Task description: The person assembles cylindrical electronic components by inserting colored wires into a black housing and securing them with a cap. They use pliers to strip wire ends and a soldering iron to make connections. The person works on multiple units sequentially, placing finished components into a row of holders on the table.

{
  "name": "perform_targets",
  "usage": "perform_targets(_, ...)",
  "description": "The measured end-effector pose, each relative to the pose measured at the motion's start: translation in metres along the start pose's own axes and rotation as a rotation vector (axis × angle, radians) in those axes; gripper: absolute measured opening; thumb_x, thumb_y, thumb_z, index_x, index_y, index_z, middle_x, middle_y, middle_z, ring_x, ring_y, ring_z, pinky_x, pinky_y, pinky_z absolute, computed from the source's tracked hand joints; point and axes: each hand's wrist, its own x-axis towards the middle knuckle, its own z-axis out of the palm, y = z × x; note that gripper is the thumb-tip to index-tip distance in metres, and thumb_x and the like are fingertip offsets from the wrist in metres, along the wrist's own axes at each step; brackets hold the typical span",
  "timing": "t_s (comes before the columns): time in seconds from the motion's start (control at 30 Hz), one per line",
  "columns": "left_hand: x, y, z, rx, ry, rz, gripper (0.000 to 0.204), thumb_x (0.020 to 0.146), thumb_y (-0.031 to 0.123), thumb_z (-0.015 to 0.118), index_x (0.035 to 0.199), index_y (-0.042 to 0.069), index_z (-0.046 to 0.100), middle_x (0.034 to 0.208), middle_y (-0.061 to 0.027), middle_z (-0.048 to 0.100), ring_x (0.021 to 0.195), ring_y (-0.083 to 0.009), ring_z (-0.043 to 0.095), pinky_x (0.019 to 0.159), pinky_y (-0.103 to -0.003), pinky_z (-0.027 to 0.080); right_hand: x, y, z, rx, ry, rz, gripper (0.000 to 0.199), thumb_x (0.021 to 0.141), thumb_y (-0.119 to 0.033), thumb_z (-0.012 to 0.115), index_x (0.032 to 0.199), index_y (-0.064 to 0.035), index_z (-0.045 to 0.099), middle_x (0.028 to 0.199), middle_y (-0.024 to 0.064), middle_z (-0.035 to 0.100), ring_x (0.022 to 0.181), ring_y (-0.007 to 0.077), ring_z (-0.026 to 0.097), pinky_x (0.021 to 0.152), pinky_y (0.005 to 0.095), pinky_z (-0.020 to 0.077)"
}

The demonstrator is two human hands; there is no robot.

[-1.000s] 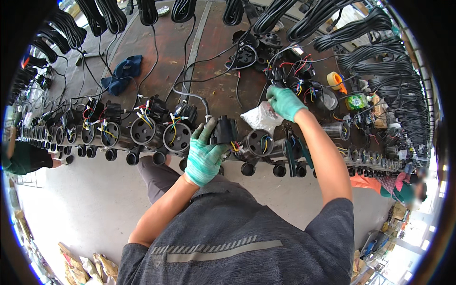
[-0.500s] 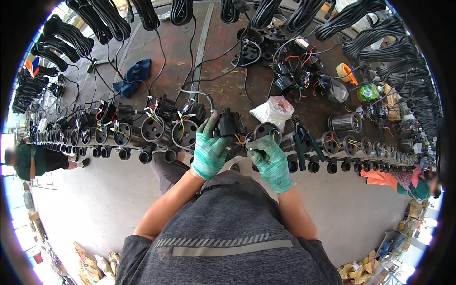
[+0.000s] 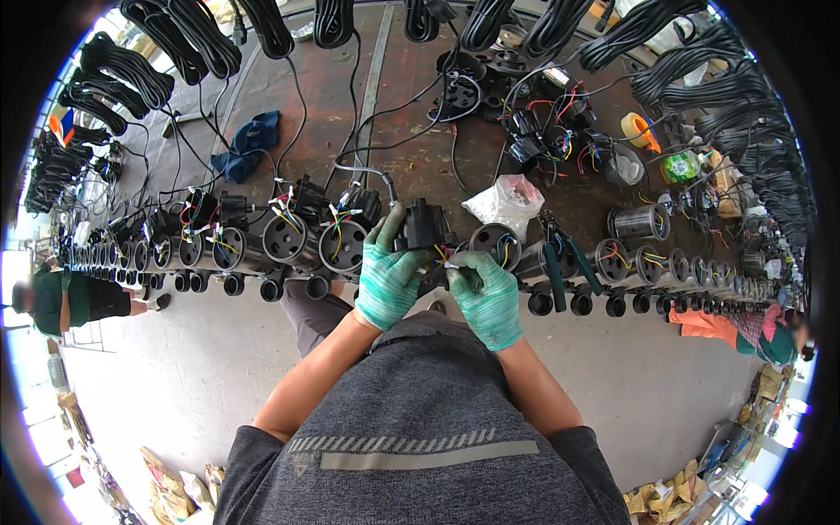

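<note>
While the green-gloved left hand [image 3: 387,276] gripped a black housing [image 3: 426,226] near the middle of the frame, the green-gloved right hand [image 3: 484,297] had its thumb and forefinger closed on the coloured wires [image 3: 441,254] at the housing's lower right. A small white piece [image 3: 450,265] showed by those fingertips, too small to identify. From above, a grey cable [image 3: 390,185] came down to the left hand's raised forefinger.

Right of the housing, a plastic bag [image 3: 505,203] with white contents lay on the brown table [image 3: 328,96]. Just below and right of the bag, pliers [image 3: 553,275] with dark green handles rested by a row of dark cylinders [image 3: 339,245] that ran across the frame's middle. Toward the upper left lay a crumpled blue cloth [image 3: 249,147]; toward the upper right, an orange tape roll [image 3: 646,138] and a green bottle [image 3: 679,168]. Coils of black cable [image 3: 334,24] lined the top. At the left edge, another person [image 3: 79,302] wore a dark green top.
</note>
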Motion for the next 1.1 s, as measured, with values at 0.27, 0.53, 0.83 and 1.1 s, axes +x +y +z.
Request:
perform_targets(0.27,0.001,-0.004,-0.003,0.037,-0.030,0.042,0.030,0.070,0.021,0.091,0.097,0.016,0.079,0.158,-0.0316,0.052,0.143,-0.0470,0.053,0.118,-0.056,0.041,0.006,0.006,0.012,-0.085,0.016,-0.088,0.014,0.096,-0.007,0.079,0.109,-0.0029,0.076,0.095,0.0124,0.077,0.079,0.0251,0.075,0.073,0.0350,0.0585)
perform_targets(0.53,0.010,0.002,-0.011,0.086,-0.032,0.171,0.030,0.071,0.011,0.084,0.101,0.012,0.081,0.163,-0.0323,0.045,0.138,-0.0476,0.056,0.113,-0.050,0.047,0.014,0.011,0.009,-0.335,-0.121,-0.172,0.024,0.096,-0.020,0.081,0.108,-0.0010,0.075,0.099,0.0186,0.076,0.084,0.0374,0.075,0.075,0.0459,0.0594)
perform_targets(0.83,-0.001,-0.008,0.004,-0.200,-0.017,-0.062,0.025,0.072,0.002,0.086,0.094,0.012,0.080,0.164,-0.0307,0.045,0.136,-0.0464,0.056,0.111,-0.050,0.047,-0.001,0.029,-0.124,-1.149,0.142,0.022,0.098,0.076,-0.039,0.094,0.157,-0.0073,0.049,0.150,0.0222,0.053,0.132,0.0452,0.055,0.109,0.0567,0.0488)
perform_targets(1.1,0.005,-0.004,-0.004,-0.118,-0.046,-0.018,0.026,0.074,-0.002,0.084,0.095,0.011,0.080,0.165,-0.0302,0.044,0.138,-0.0459,0.057,0.110,-0.048,0.050,-0.003,0.013,-0.120,-1.193,-0.002,0.257,0.105,0.075,-0.020,0.086,0.167,-0.0114,0.036,0.151,0.0237,0.049,0.127,0.0460,0.055,0.109,0.0565,0.0478)
